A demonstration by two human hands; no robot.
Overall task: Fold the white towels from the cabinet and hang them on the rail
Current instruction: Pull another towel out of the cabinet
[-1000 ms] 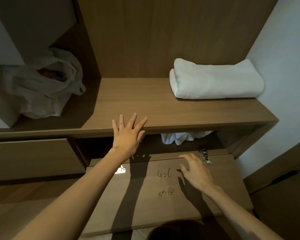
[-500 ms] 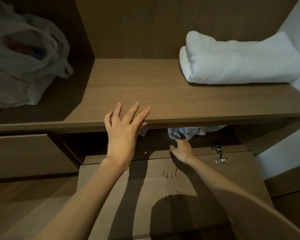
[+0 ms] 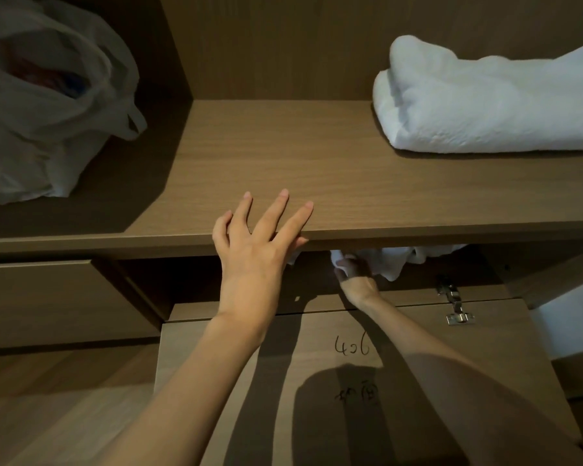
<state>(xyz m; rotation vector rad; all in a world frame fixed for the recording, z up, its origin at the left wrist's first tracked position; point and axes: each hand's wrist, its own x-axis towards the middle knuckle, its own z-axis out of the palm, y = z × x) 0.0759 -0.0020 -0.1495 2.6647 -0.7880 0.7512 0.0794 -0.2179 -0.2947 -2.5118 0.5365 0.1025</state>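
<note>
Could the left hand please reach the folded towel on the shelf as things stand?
Probably yes: the left hand rests on the shelf, and only bare board lies between it and the folded towel.

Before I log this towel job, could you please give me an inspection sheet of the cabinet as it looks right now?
Surface: wooden shelf, with an open compartment below its front edge.
Job's things: folded towel lies on the shelf at the right; crumpled towel sits in the compartment below; the rail is not in view.
Clutter: plastic bag at the left of the shelf, something coloured inside.
Hands: left hand rests with straight fingers on the shelf edge; right hand grips the crumpled towel.
Cables: nothing seen.
Surroundings: flap door hangs open, with handwriting on it; hinge; drawer front at the left; white wall at the right.
</note>
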